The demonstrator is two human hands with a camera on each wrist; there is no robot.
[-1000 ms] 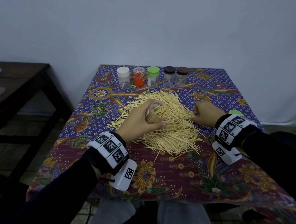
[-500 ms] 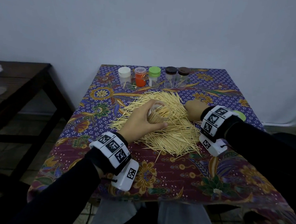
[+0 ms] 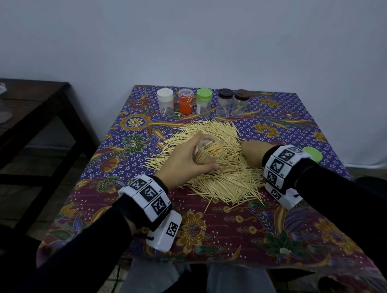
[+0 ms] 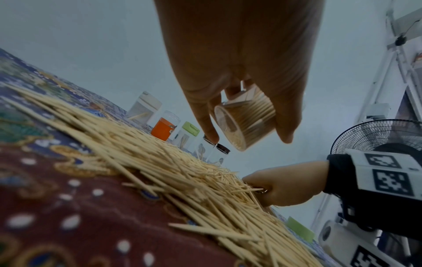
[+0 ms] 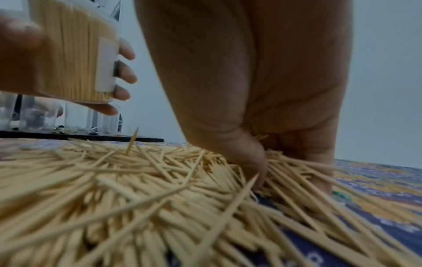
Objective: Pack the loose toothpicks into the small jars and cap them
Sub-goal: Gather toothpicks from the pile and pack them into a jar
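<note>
— While the left hand [image 3: 182, 161] grips the clear plastic jar [image 3: 209, 153] packed with toothpicks, where's the loose pile of pale wooden toothpicks [image 3: 220, 168]?
— Spread on the patterned tablecloth [image 3: 228, 227]; the right hand [image 3: 252, 155] pinches some.

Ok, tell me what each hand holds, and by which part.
Left hand grips the open jar round its side wall, fingers and thumb wrapped. Right hand pinches toothpicks from the pile, fingertips buried in it.
</note>
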